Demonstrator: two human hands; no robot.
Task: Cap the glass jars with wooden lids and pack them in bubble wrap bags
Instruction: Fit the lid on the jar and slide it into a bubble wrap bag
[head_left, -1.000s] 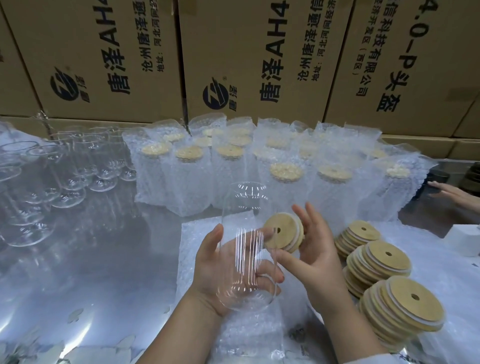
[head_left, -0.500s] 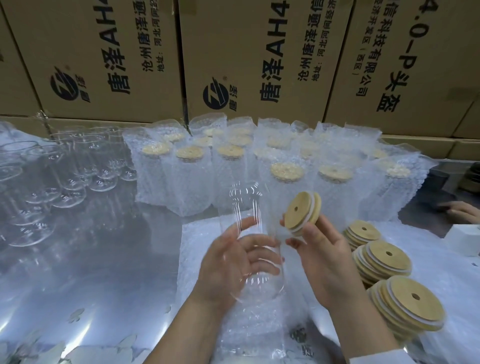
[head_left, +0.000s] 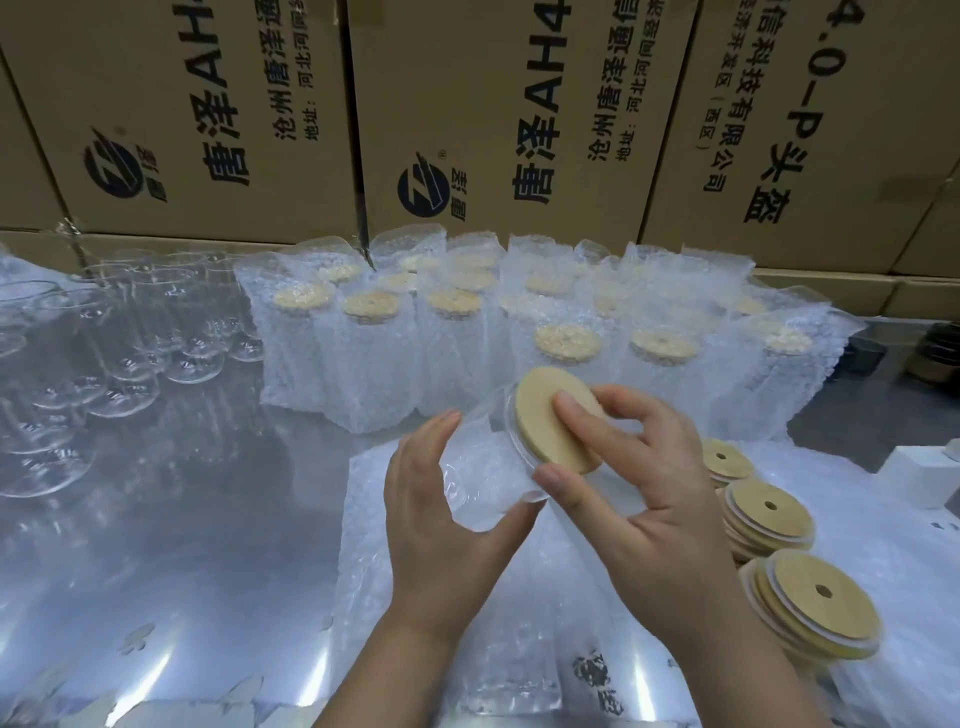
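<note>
left hand (head_left: 441, 525) gripping jar (head_left: 480, 470), lid (head_left: 540, 410) at rim

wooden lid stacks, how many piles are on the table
3, in a row at the right: the far stack of round wooden lids, the middle stack, the near stack. Others may be hidden off frame.

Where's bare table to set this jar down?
Free: shiny tabletop front-left, between the empty glass jars, the bagged jars behind and the flat bubble wrap pile. Crowded: lid stacks at right, bagged jars filling the back.
</note>
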